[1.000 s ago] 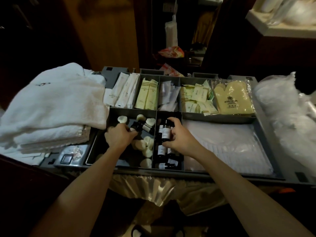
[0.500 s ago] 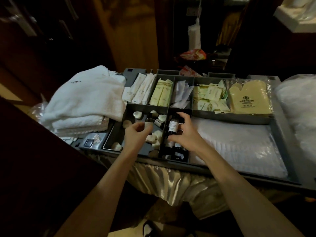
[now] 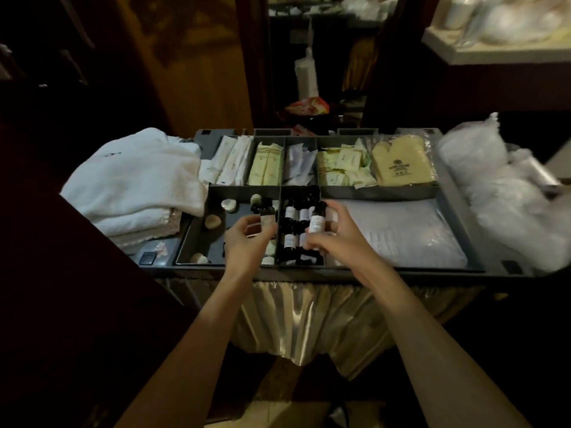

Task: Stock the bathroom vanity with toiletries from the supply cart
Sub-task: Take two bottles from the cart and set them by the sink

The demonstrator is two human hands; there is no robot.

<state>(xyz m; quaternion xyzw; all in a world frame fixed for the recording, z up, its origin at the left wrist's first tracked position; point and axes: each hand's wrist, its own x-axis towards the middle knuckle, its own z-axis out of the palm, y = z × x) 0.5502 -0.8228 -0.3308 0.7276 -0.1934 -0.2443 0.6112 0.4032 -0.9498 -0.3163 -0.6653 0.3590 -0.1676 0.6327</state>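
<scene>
At far left a stack of towels (image 3: 133, 186) sits beside the cart (image 3: 411, 274). In the cart's near-left bin we count at least five pale soaps (image 3: 228, 206), scattered loose.

Our left hand (image 3: 245, 242) hangs over that bin, thumb and fingers closed narrowly round the left bottle (image 3: 266, 218). It stands about upright, dark cap on top, raised clear of the soaps.

The next bin holds the spare bottles (image 3: 290, 214). At least four labels show; the dark hides the full count. Just right of them our right hand (image 3: 340, 239) pinches the right bottle (image 3: 317, 222), also cap-up with its long axis near vertical, held above the spares. So we have two bottles in hand, one each, side by side with only the bin divider's width between them.

We judge the picking nearly done and the carry next. Both bottles already stand along the lift, so they should come straight up. If more are wanted, the spares lie directly under the right hand, which is the nearer one.

Further right lie one flat wrapped pack (image 3: 401, 236), one yellow mitt (image 3: 401, 165) behind it, and a plastic bag (image 3: 500, 196). A pale ledge (image 3: 494, 54) shows at upper right, well apart from the cart; we cannot tell whether it is the vanity.
</scene>
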